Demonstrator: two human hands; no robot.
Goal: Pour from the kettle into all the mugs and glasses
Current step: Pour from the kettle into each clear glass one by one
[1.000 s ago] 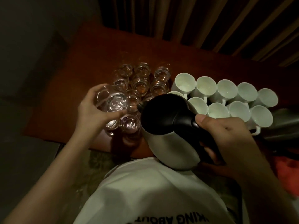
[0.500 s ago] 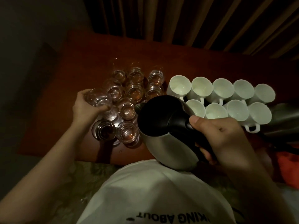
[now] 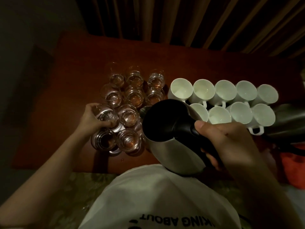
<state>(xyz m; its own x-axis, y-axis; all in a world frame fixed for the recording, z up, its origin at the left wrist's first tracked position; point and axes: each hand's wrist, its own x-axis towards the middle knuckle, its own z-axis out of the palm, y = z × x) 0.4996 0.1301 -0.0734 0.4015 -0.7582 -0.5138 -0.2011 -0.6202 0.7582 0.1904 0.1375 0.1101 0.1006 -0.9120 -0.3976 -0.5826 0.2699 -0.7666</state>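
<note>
A steel kettle (image 3: pixel 171 146) with a black lid hangs in the air over the table's near edge, gripped by its black handle in my right hand (image 3: pixel 226 142). Its spout points left, toward a cluster of several clear glasses (image 3: pixel 132 95). My left hand (image 3: pixel 92 119) grips one glass (image 3: pixel 106 115) at the cluster's left side, low among the others. Right of the glasses stand two rows of white mugs (image 3: pixel 219 100); the kettle hides part of the nearest one.
The reddish wooden table (image 3: pixel 66 80) runs back to a slatted wall. A second metal vessel (image 3: pixel 287 123) lies at the right edge beside the mugs, with something red (image 3: pixel 293 166) below it. My white shirt fills the bottom of the view.
My left hand has lowered the glass from beside the kettle's spout down to the left side of the cluster. The kettle has stayed nearly where it was.
</note>
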